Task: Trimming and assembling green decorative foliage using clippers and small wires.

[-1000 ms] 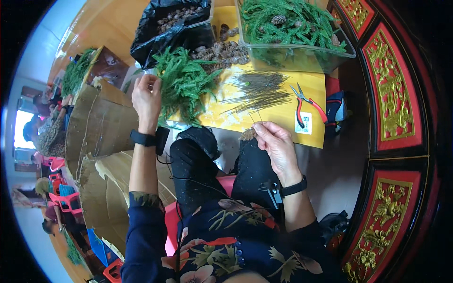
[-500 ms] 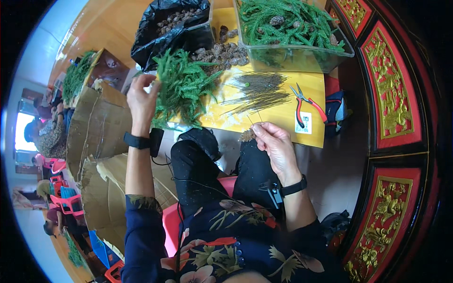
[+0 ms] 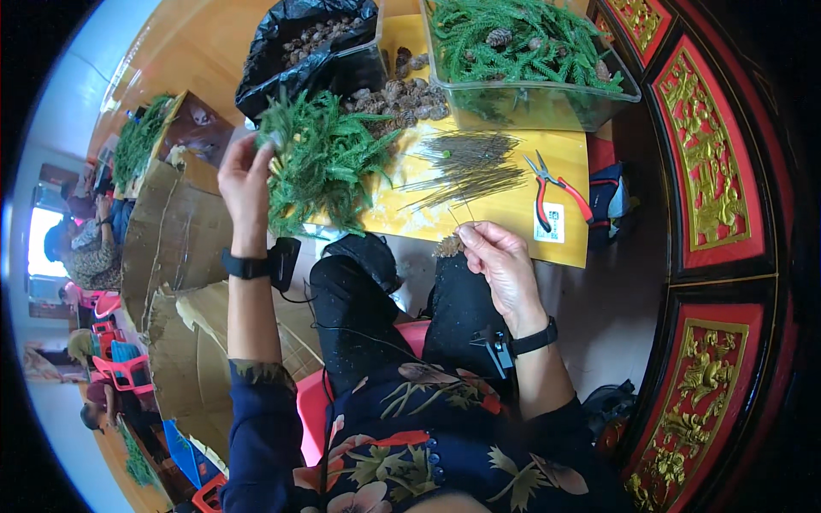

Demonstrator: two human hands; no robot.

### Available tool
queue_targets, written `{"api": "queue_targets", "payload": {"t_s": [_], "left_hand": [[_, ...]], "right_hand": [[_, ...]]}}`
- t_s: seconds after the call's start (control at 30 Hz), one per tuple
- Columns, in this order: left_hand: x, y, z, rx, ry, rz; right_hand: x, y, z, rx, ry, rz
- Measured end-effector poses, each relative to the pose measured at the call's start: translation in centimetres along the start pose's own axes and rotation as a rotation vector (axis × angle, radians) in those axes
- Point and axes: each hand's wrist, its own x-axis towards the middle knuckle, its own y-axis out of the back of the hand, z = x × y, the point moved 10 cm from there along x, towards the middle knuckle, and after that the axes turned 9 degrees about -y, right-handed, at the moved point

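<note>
My left hand [image 3: 245, 181] is closed at the left side of a heap of green artificial pine sprigs [image 3: 329, 158]. Between its thumb and finger it pinches the stem end of a sprig [image 3: 279, 121], smeared by motion. Over my lap, at the table's front edge, my right hand [image 3: 500, 256] pinches a thin dark wire [image 3: 453, 217]. A brown pine cone [image 3: 449, 246] hangs by those fingers, partly behind them. Several loose dark wires [image 3: 475, 162] lie in a bundle on the yellow tabletop [image 3: 410, 224].
Red-handled pliers [image 3: 552, 188] lie right of the wires. Brown cones [image 3: 402, 101] are piled behind. A clear bin [image 3: 530, 98] holds greenery and cones; a black-bagged bin [image 3: 265, 64] holds more cones. Torn cardboard [image 3: 184, 231] stands left, a carved red panel [image 3: 705, 154] right.
My left hand has shifted slightly left and down, and a sprig now shows raised from its fingertips above the heap. My right hand, wire and pine cone have stayed in place.
</note>
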Motion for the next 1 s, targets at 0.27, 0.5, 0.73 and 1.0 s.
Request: {"api": "queue_targets", "payload": {"t_s": [0.27, 0.5, 0.73, 1.0], "left_hand": [[-7.9, -6.3, 5.0, -0.803, 0.394, -0.100], [-13.9, -10.3, 4.9, -0.984, 0.556, -0.181], [-16.1, -11.3, 5.0, -0.977, 0.648, -0.205], [-16.3, -11.3, 5.1, -0.854, 0.547, -0.236]], "right_hand": [[-0.1, 0.1, 0.0, 0.017, 0.008, -0.007], [0.1, -0.1, -0.2, 0.009, 0.000, -0.028], [-0.2, -0.7, 0.3, -0.112, -0.023, -0.044], [-0.2, -0.7, 0.1, -0.118, -0.020, -0.053]]}}
